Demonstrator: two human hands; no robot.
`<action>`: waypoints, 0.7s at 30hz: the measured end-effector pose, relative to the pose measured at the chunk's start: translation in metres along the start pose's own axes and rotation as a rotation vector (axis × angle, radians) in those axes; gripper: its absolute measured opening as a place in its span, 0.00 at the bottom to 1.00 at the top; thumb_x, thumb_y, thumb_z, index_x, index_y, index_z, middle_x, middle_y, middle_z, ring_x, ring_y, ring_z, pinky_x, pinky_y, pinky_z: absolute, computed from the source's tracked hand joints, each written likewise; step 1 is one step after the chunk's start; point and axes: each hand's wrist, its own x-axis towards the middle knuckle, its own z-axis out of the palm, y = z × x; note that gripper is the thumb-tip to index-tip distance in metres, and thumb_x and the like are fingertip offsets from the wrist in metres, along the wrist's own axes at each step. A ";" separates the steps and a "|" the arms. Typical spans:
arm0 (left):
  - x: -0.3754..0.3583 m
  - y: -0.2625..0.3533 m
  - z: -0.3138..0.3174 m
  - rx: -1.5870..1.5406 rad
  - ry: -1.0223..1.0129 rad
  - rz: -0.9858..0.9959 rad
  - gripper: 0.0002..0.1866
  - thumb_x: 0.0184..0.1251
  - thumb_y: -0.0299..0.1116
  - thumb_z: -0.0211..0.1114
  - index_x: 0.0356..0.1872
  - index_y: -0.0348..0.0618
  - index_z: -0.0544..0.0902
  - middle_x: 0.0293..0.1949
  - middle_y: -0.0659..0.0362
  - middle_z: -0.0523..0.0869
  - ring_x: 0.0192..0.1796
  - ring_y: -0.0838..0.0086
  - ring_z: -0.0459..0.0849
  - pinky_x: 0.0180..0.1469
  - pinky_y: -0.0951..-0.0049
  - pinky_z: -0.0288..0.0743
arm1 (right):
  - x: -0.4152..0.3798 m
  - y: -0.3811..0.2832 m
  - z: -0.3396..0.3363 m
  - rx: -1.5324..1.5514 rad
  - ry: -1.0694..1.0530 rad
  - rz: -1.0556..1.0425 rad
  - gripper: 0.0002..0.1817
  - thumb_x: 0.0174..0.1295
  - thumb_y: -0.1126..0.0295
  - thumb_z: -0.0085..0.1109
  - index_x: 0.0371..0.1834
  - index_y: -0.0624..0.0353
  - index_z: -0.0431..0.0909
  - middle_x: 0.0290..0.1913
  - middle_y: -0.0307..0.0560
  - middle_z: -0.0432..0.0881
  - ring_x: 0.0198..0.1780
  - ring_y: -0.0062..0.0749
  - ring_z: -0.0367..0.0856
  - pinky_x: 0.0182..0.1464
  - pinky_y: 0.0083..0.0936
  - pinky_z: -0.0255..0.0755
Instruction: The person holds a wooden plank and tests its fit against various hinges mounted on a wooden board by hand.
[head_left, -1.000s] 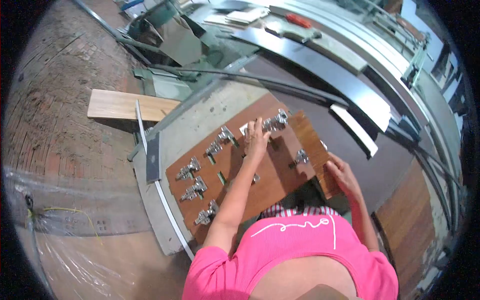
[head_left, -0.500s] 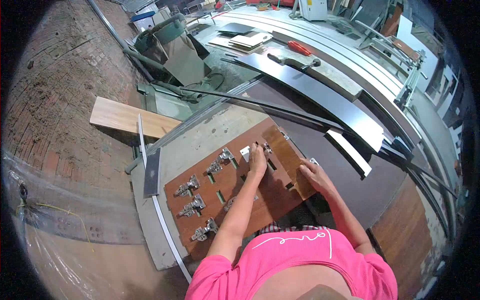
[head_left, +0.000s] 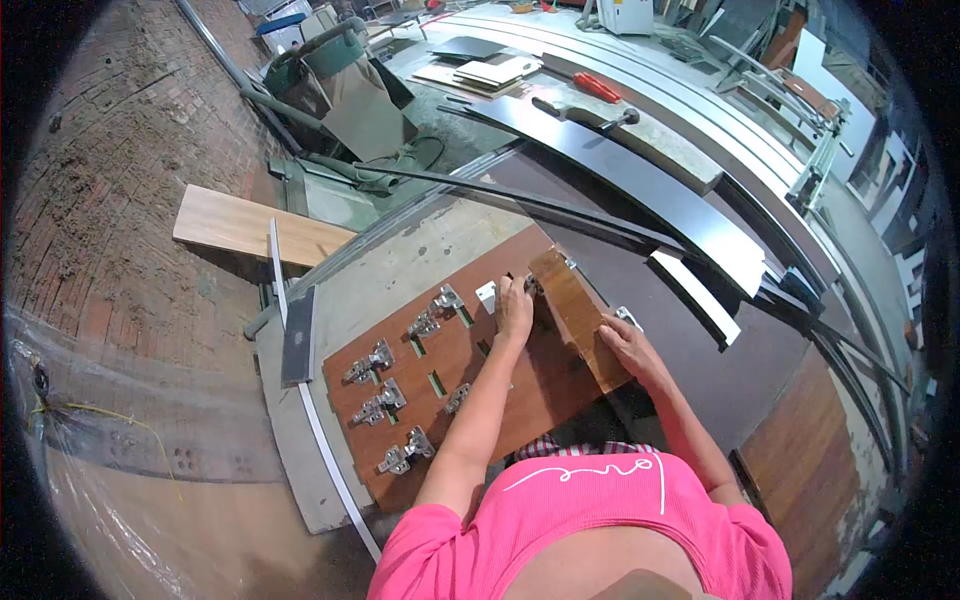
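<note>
A reddish-brown wooden panel (head_left: 470,400) lies in front of me with several metal cabinet hinges (head_left: 380,402) and dark slots on it. My right hand (head_left: 632,348) grips the long edge of a narrow brown wooden board (head_left: 580,322), which is tilted above the panel's right part. At the far end of that board, the curled fingers of my left hand (head_left: 514,308) close around a metal hinge (head_left: 532,286), partly hidden by them. Beside those fingers sits a small white plate (head_left: 487,294). Another hinge (head_left: 458,398) is half covered by my left forearm.
Long dark metal strips (head_left: 620,180) stretch across the table beyond the panel. A hammer (head_left: 605,120) and a red-handled tool (head_left: 597,87) lie farther back. At left are a light wooden board (head_left: 255,225) and a long white strip (head_left: 335,470).
The narrow board has tipped up from the panel, its near part rising under my right hand. My left hand stays by its far end. The view has shifted slightly.
</note>
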 end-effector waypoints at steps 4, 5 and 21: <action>-0.002 0.000 -0.002 0.040 -0.009 0.025 0.10 0.56 0.27 0.67 0.35 0.34 0.78 0.40 0.44 0.75 0.46 0.49 0.76 0.50 0.56 0.72 | -0.015 -0.007 -0.007 0.130 0.021 0.064 0.23 0.70 0.58 0.46 0.62 0.61 0.71 0.53 0.46 0.79 0.55 0.30 0.74 0.58 0.28 0.65; -0.003 -0.009 0.003 0.028 -0.034 0.049 0.15 0.55 0.27 0.69 0.41 0.34 0.76 0.42 0.44 0.74 0.48 0.49 0.75 0.50 0.55 0.71 | -0.021 -0.013 -0.010 0.176 0.033 0.063 0.23 0.70 0.58 0.47 0.62 0.62 0.71 0.54 0.46 0.78 0.56 0.30 0.73 0.59 0.28 0.65; -0.109 0.081 -0.004 -0.126 -0.254 0.153 0.32 0.52 0.35 0.72 0.57 0.40 0.68 0.50 0.47 0.70 0.55 0.51 0.69 0.56 0.53 0.65 | -0.137 0.014 -0.059 0.158 0.323 0.193 0.25 0.69 0.61 0.50 0.64 0.65 0.68 0.58 0.47 0.77 0.59 0.28 0.73 0.61 0.26 0.64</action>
